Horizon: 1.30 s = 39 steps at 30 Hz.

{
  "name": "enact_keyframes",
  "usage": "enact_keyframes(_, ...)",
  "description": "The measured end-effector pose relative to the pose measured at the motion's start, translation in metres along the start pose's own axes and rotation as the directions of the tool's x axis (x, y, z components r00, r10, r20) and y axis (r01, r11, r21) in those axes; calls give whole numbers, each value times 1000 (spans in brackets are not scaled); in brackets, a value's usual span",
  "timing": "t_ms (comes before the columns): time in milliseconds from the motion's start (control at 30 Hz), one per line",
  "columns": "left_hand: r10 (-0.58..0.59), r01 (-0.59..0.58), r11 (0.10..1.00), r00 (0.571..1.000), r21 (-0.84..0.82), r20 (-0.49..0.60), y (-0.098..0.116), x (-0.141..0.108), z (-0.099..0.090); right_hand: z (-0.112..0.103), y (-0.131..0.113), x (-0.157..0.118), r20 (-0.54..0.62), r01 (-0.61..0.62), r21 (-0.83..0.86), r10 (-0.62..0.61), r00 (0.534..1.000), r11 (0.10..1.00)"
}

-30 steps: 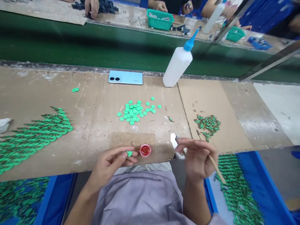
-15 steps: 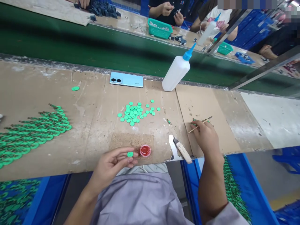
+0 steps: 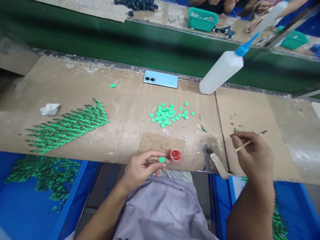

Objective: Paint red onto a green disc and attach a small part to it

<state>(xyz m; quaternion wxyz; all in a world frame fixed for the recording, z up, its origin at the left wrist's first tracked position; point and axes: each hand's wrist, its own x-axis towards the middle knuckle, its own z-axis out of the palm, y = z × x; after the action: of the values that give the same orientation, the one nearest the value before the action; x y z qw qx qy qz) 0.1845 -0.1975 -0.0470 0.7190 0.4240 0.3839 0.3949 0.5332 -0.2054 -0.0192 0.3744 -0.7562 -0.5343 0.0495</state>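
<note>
Right now the left hand [image 3: 142, 166] pinches a small green disc [image 3: 161, 159] between thumb and fingertips at the near edge of the tabletop [image 3: 125, 100], just beside the little red cap [image 3: 176, 155] on its cork pad [image 3: 160, 145]. Over on the other side, the right hand [image 3: 255, 156] is closed around a thin wooden stick [image 3: 243, 145], held above the cardboard. Between the two hands lies a wooden-handled knife [image 3: 217, 163]. Further back, a heap of loose green discs [image 3: 168, 115], a phone [image 3: 160, 79] and a white squeeze bottle [image 3: 221, 71].
</note>
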Motion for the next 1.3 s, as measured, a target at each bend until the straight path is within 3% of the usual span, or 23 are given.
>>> enact_keyframes(67,49,-49,999,999,20,7,-3,-3,7,5,-26,-19,-17,50,282,-48,999,958)
enact_keyframes(167,100,-100,994,995,47,-12,-10,-2,14,19,-63,-48,133,64,612,-183,974,788)
enact_keyframes(300,138,-136,987,990,84,-24,-17,3,15,45,-86,-72,202,25,822,-331,922,569)
enact_keyframes(567,236,-244,935,970,258,61,-13,5,17,76,-74,-90,176,-4,875,-311,934,485)
enact_keyframes(733,279,-305,916,951,259,131,-14,8,19,85,-69,-92,81,113,870,-367,927,479)
enact_keyframes(933,295,-342,895,935,285,195,-16,10,14,88,-67,-91,54,181,859,-437,898,478)
enact_keyframes(1300,237,-301,903,944,308,229,-14,10,13,85,-76,-85,34,248,836,-498,867,489)
